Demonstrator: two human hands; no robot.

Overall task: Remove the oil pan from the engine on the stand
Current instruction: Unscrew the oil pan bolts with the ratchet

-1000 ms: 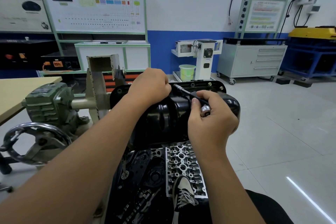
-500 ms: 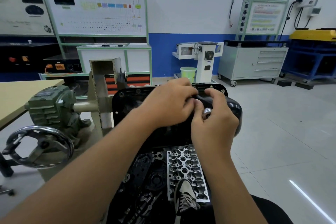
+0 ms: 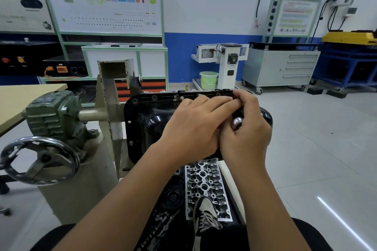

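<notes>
Both hands have closed together at the far flange: right hand [image 3: 247, 128] clenched round a ratchet [image 3: 237, 122], left hand [image 3: 195, 126] lying over it, its grip hidden. Black oil pan [image 3: 146, 122] sits bolted on the engine, several flange bolts still in, so removal looks barely begun

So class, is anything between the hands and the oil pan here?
No. Both hands are right over the oil pan: the left hand lies across it and the right hand grips a metal-knobbed tool by its far flange. Nothing visible intervenes.
</notes>
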